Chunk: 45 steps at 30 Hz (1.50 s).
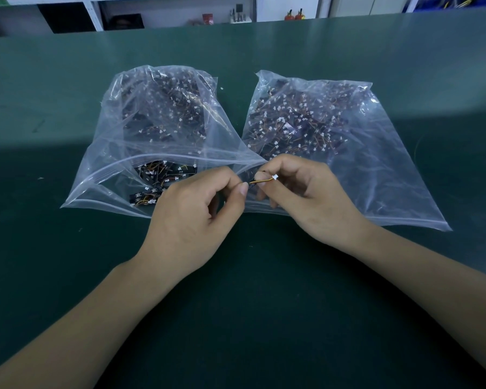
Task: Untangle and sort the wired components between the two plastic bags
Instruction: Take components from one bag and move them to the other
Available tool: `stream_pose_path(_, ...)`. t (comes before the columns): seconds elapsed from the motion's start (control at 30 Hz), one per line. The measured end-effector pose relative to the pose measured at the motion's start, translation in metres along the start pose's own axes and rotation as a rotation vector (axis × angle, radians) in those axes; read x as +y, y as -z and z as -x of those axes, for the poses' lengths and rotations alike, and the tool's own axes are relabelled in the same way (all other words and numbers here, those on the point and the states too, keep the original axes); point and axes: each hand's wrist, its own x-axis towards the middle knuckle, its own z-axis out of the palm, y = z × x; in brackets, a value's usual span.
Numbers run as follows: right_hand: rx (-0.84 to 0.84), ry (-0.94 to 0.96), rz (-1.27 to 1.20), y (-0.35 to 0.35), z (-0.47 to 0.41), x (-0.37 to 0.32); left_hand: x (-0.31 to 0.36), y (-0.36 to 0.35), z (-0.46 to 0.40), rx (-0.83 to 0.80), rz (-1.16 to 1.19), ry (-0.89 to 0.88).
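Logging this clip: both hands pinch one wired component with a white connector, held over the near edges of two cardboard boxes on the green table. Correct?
Not quite. The head view shows two clear plastic bags, not cardboard boxes. The left hand and right hand do pinch one wired component.

Both bare forearms reach forward and angle inward, hands nearly meeting. The left hand (191,217) has its fingers curled, thumb pressed to forefinger in a pinching grip. The right hand (306,197) pinches likewise, knuckles up.
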Motion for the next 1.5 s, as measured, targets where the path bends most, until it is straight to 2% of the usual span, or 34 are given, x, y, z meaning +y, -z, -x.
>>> stream_pose_path(0.27,-0.009,0.027,0.033,0.002,0.000,0.003,-0.001,0.000,0.000,0.005,-0.019,-0.030)
stream_pose_path(0.4,0.005,0.043,0.070,0.007,-0.002,0.004,-0.002,0.000,0.000,0.065,-0.001,-0.030)
stream_pose_path(0.53,-0.077,0.119,0.240,0.013,-0.003,0.007,-0.005,0.006,-0.004,0.178,0.032,-0.030)
stream_pose_path(0.63,-0.156,0.184,0.536,0.015,-0.004,0.009,-0.005,0.009,-0.005,0.194,-0.010,-0.071)
stream_pose_path(0.83,-0.091,0.283,0.736,0.021,-0.005,0.006,-0.004,0.007,-0.004,0.207,-0.052,-0.152)
stream_pose_path(0.97,-0.033,0.243,0.674,0.023,-0.007,0.006,-0.008,0.010,-0.004,0.181,-0.067,-0.197)
stream_pose_path(1.23,0.093,0.296,0.626,0.023,-0.007,0.005,-0.013,0.011,-0.005,0.134,-0.204,-0.259)
stream_pose_path(1.5,0.073,0.311,0.615,0.021,-0.006,0.003,-0.011,0.002,-0.007,0.168,-0.352,-0.230)
